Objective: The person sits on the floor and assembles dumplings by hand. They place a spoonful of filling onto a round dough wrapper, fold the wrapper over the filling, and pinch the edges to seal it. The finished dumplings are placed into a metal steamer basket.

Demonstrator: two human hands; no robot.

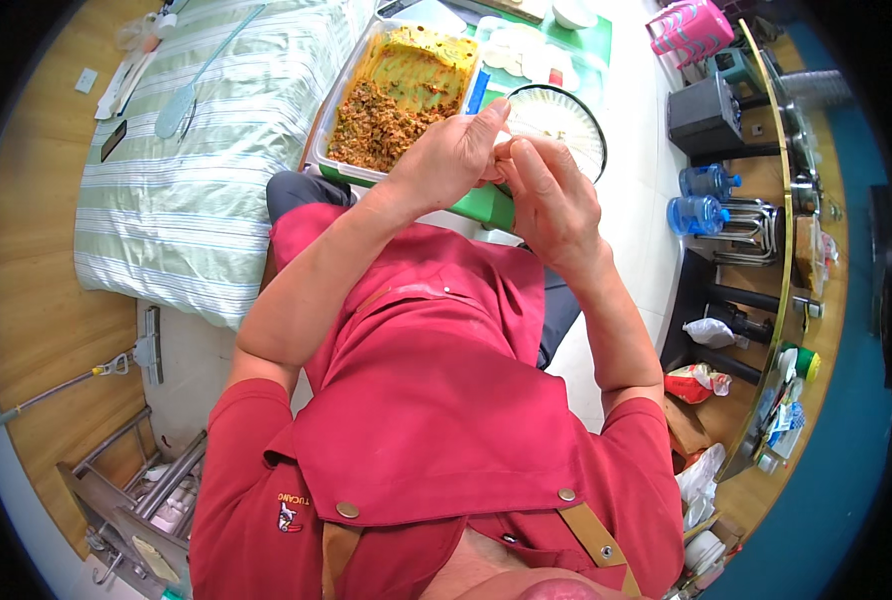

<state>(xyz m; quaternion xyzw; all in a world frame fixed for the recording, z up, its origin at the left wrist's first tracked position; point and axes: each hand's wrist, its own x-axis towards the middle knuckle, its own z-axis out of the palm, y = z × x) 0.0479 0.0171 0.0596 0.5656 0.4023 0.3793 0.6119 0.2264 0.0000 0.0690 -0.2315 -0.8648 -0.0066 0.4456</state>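
My left hand [449, 157] and my right hand [554, 195] meet in front of me, fingertips together. A small piece of white dough [502, 139] shows between them, mostly hidden by the fingers. Just beyond my left hand sits a clear plastic tub [324, 142] with chopped brown filling [374, 124] heaped at its near side; orange-yellow sauce smears the far side. Behind my right hand lies a round, black-rimmed tray [603, 139] with a pale ribbed inside. Several flat white dough rounds [521, 54] lie farther back on clear plastic.
A green tabletop [483, 204] carries these things, with a white bowl [575, 13] at its far end. At left, a bed with a striped sheet [168, 195] holds a fly swatter [179, 105] and a phone [114, 141]. Blue water jugs [697, 215] stand under a glass-topped table at right.
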